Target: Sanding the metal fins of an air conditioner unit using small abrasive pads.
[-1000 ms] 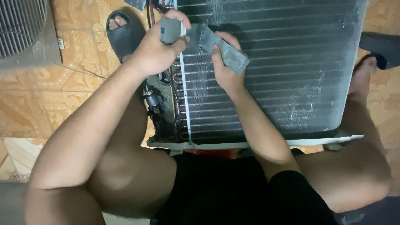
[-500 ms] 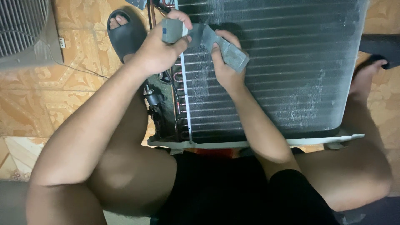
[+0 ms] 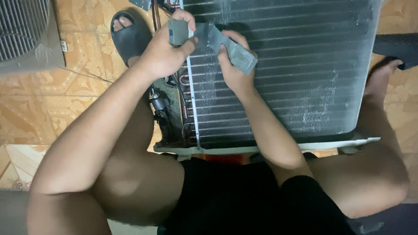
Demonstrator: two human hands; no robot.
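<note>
Head view: both hands' grips (image 3: 167, 52) (image 3: 233, 72) pinch grey strip (image 3: 226, 45).

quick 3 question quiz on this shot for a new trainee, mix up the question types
1. True or false: the left hand rests flat on the floor tiles.
2. Multiple choice: the grey bent strip held by the right hand lies over A) the finned coil B) the fan grille C) the black sandal.
3. Which side of the coil carries the copper tube bends?

Key
1. False; it grips a small grey piece at the coil's edge.
2. A
3. The person's left side.
</note>
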